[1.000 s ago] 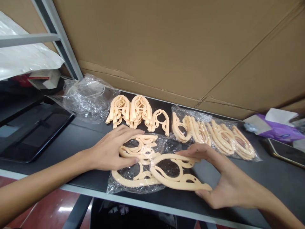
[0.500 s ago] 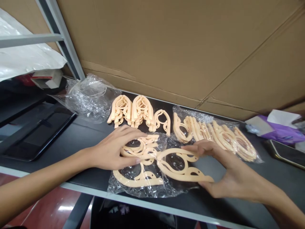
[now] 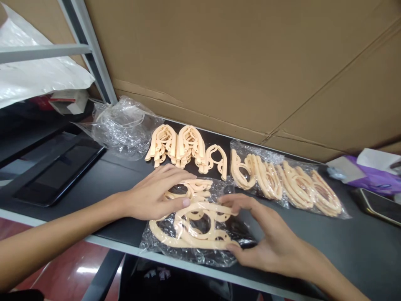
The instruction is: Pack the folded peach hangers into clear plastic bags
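Corrugated cardboard [image 3: 238, 62] stood along the back of the black table [image 3: 369, 251]. A dark tablet [image 3: 59, 171] lay at the table's left end, with a purple tissue pack [image 3: 366, 175] and a phone [image 3: 379, 205] at its right end. Along the table's back edge sat a crumpled clear bag [image 3: 125, 129], loose stacks of peach plastic folding hangers [image 3: 175, 146] and a second bag of hangers [image 3: 282, 184]. Near the front edge lay a clear plastic bag [image 3: 156, 251] holding several peach hangers [image 3: 191, 238], their flat, curved, pierced shapes overlapping under the film. The left hand [image 3: 156, 194] rested palm-down on the bag, its fingers [image 3: 178, 173] extended over the hangers. From the right, the right hand [image 3: 269, 242] spanned the hangers' right end, its fingers [image 3: 241, 200] and thumb [image 3: 233, 249] wide apart; any grip could not be told.
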Demonstrator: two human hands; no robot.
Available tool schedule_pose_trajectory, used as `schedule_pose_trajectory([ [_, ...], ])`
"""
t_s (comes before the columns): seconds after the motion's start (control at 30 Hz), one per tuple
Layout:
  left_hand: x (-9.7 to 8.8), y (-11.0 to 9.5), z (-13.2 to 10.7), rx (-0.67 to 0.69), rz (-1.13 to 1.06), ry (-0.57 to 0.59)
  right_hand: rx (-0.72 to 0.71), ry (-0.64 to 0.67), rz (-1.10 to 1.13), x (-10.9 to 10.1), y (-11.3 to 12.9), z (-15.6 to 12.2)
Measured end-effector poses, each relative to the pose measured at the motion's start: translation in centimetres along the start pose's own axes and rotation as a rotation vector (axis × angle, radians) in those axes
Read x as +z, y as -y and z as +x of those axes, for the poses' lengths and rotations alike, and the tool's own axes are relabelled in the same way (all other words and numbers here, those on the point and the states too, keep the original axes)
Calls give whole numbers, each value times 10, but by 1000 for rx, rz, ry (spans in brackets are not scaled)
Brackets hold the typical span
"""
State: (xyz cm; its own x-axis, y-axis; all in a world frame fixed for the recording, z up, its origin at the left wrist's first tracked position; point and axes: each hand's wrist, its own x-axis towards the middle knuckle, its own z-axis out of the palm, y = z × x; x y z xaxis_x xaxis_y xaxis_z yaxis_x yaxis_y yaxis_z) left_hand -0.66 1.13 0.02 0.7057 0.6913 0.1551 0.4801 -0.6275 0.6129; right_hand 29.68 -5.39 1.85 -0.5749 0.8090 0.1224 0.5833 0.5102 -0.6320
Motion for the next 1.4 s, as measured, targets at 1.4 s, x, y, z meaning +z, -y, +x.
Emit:
schedule_pose_trajectory([
  [1.4, 2, -5, 0, -121, 62, 0, 148, -47, -76, 8, 12, 14],
])
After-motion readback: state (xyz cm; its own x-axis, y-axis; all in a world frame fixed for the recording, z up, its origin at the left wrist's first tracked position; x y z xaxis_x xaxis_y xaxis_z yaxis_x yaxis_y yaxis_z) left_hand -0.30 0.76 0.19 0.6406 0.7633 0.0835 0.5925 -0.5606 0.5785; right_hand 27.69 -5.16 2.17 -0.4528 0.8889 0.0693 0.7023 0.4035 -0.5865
